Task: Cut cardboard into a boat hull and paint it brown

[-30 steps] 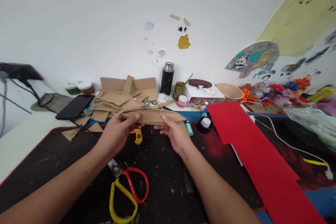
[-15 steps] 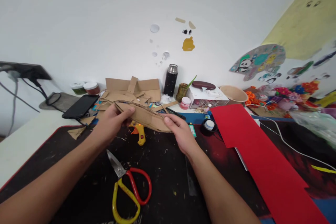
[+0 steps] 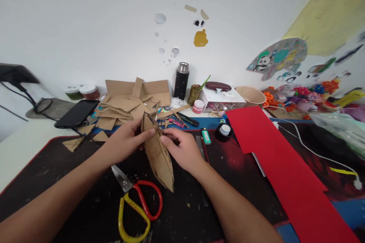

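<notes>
A person's two bare hands grip a boat-shaped cardboard piece (image 3: 158, 152) over a dark, red-edged surface (image 3: 182, 218), slightly left of its middle and toward its far edge. The left hand (image 3: 128, 138) grasps the upper end, its thumb laid over the cardboard and its other fingers largely hidden behind. The right hand (image 3: 182, 150) pinches the right side between thumb and bent fingers. The piece hangs at a slant, its pointed lower end aimed at the surface's near edge. Scissors (image 3: 129, 186) with one red and one yellow handle lie beside it, toward the near edge, blades angled to the far left corner. A teal lighter (image 3: 205, 136) rests at the far edge, right of the hands, near a black cup (image 3: 224, 133). A red sheet (image 3: 281, 171) stretches across the right-hand part, from the far edge toward the near right corner. Cardboard scraps (image 3: 122, 108) pile up beyond the far edge, left of a black flask (image 3: 181, 81).
</notes>
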A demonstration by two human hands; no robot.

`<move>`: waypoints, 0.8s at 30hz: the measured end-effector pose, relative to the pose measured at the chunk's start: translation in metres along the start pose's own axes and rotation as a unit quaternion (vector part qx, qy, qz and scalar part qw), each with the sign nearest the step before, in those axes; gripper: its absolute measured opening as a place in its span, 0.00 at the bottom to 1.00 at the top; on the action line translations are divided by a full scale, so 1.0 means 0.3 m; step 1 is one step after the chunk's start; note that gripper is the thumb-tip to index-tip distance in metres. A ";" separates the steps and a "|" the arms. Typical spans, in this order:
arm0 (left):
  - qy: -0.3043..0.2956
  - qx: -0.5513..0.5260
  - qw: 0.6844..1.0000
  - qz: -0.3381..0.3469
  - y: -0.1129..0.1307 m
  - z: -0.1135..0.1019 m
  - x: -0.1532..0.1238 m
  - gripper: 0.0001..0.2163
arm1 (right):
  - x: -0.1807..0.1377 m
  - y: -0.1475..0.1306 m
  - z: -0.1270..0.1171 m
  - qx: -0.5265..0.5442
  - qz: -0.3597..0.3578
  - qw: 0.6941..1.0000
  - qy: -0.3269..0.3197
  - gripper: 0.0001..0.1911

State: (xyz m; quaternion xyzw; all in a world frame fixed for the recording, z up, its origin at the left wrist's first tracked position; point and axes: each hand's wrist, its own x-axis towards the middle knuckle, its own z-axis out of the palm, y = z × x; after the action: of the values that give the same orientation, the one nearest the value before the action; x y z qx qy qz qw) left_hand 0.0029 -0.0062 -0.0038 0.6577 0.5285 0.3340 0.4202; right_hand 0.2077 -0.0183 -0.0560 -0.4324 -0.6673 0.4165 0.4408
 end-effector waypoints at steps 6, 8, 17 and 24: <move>-0.062 0.023 0.998 0.007 -0.013 0.066 -0.029 0.18 | -0.002 -0.030 -0.015 -0.160 -0.006 0.987 0.025 0.09; -0.067 0.004 0.998 0.007 -0.016 0.075 -0.029 0.18 | 0.001 -0.039 -0.019 -0.179 -0.014 0.983 0.024 0.10; -0.068 0.004 0.997 0.037 -0.038 0.052 -0.010 0.21 | 0.005 -0.076 -0.023 -0.310 -0.015 0.951 -0.010 0.12; -0.043 -0.012 0.998 0.040 -0.028 0.067 -0.015 0.21 | -0.001 -0.083 -0.017 -0.342 -0.019 0.939 -0.018 0.12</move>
State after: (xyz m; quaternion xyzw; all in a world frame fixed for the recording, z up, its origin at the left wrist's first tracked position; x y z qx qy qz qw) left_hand 0.0163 -0.0138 -0.0200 0.6871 0.4791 0.3286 0.4363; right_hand 0.2074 -0.0247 -0.0314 -0.5367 -0.7854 0.1630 0.2618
